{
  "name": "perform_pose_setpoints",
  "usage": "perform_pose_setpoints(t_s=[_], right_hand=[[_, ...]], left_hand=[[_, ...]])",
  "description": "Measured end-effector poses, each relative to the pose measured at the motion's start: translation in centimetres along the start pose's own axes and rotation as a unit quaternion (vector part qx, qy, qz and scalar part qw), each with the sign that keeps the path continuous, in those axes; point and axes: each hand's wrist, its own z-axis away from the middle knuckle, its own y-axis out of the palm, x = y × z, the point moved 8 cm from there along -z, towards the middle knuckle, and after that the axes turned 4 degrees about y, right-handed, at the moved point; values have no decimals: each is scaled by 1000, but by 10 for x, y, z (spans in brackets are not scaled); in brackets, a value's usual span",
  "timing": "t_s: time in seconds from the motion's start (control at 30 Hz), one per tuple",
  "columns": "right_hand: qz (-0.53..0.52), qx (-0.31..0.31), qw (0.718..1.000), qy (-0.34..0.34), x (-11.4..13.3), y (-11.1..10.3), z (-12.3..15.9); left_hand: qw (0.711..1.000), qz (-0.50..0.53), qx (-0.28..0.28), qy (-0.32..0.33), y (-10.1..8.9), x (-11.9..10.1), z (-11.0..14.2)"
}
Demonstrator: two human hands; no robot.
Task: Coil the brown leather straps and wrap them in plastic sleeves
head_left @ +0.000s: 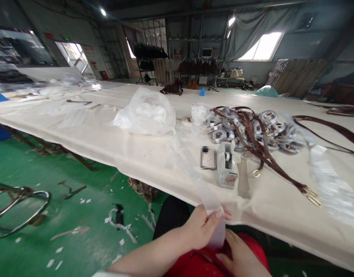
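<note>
A translucent plastic strip [209, 197] hangs over the table's front edge. My left hand [204, 227] pinches it between thumb and fingers, and its lower end drops toward my lap. Just right of that end, my right hand [242, 250] is low over the red cloth [188, 263] on my lap, its fingers curled; what they hold is hidden. A tape dispenser [227, 165] stands on the table in front of my hands, beside a flat brown-grey strip [243, 179]. Left of the dispenser lies a small blurred-out item [208, 158].
Brown leather straps [263, 144] with gold clasps lie over a pile of plastic-wrapped coiled straps [219, 135]. A white plastic bag [149, 111] sits mid-table. Clear plastic sleeves [335, 184] lie at right. Scraps and a metal-ringed stool [21, 209] are on the green floor.
</note>
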Motion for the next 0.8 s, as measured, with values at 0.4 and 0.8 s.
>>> perform_pose_setpoints(t_s=[0.4, 0.8], right_hand=[[-162, 78, 976, -126, 66, -12, 13], [-152, 96, 978, -104, 45, 2, 5]], left_hand=[[987, -137, -78, 26, -22, 0, -4], [970, 104, -129, -178, -23, 40, -3]])
